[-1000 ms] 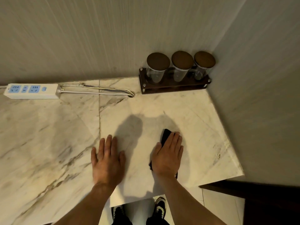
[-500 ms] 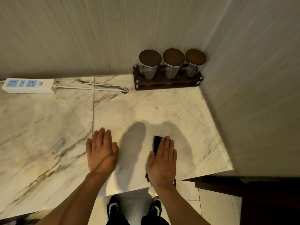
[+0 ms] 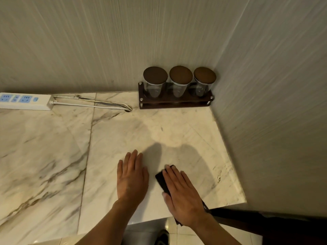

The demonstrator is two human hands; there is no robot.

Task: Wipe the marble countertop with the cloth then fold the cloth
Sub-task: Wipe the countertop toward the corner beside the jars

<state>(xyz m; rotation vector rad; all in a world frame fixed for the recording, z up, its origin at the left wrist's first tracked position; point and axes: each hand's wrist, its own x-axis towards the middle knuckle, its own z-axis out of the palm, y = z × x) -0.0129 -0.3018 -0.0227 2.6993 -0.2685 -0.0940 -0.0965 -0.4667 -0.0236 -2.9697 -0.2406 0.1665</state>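
Near the front edge of the countertop (image 3: 53,156): your right hand (image 3: 184,197), fingers together, flat on the cloth (image 3: 161,181), long axis front-to-back; left hand (image 3: 131,177) flat beside; open marble leftward.

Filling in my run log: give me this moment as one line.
phase: wiping | right hand: flat on dark cloth | left hand: flat on white marble countertop | cloth: near front edge, not folded yet

Against the back wall, left: white power strip (image 3: 24,101) with looped cable (image 3: 99,104). In the corner: dark wooden rack (image 3: 176,102) holding three lidded clear jars (image 3: 180,82).
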